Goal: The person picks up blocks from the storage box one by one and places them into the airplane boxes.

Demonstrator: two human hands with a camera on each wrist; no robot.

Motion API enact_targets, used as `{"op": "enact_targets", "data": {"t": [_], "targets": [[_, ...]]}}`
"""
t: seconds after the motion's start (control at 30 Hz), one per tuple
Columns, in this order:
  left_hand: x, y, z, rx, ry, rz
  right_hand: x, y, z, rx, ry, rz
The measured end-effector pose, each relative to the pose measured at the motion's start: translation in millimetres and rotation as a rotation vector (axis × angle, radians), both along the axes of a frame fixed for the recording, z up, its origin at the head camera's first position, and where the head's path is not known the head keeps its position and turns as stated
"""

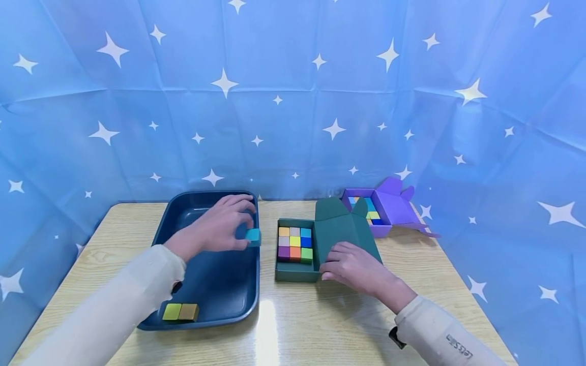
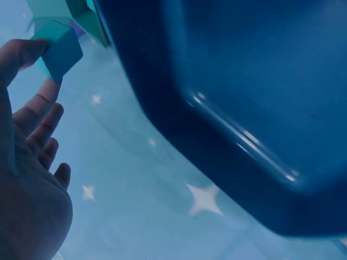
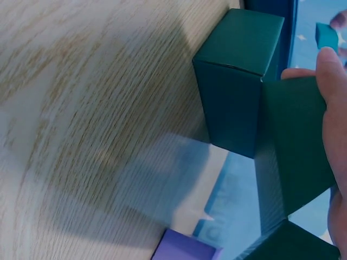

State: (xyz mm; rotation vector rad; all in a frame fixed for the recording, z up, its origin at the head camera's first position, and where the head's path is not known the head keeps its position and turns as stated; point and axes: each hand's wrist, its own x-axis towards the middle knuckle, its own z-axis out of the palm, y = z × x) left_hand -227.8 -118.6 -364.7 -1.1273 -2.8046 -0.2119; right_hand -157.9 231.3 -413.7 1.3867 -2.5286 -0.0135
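Observation:
My left hand (image 1: pixel 224 223) pinches a turquoise cube (image 1: pixel 253 237) between thumb and fingertips, above the right rim of the dark blue tray (image 1: pixel 215 290). The left wrist view shows the cube (image 2: pixel 60 51) at the fingertips, outside the tray wall. My right hand (image 1: pixel 350 267) lies on the opened lid (image 1: pixel 336 229) of a green box (image 1: pixel 297 275), fingers near the box's right edge; in the right wrist view the thumb lies along the lid flap (image 3: pixel 298 146). Inside the box several coloured cubes (image 1: pixel 295 241) sit in rows, with a bare strip of floor along the front.
A yellow-green cube (image 1: pixel 172 311) and a brown cube (image 1: pixel 188 312) lie at the tray's near end. Behind the green box, a purple box (image 1: pixel 381 231) with its lid open holds several cubes. The wooden table (image 1: pixel 302 325) meets a blue starred cloth (image 1: pixel 284 112) at the back.

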Motion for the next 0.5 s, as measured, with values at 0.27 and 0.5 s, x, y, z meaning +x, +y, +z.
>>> {"op": "enact_targets", "data": {"t": [0.27, 0.5], "targets": [[-6.0, 43.5, -1.6, -0.014, -0.037, -0.058, -0.4, 0.2, 0.1, 0.000, -0.006, -0.005], [-7.0, 64.6, -21.9, -0.053, -0.090, -0.085, 0.3, -0.7, 1.0, 0.007, -0.017, -0.012]]}}
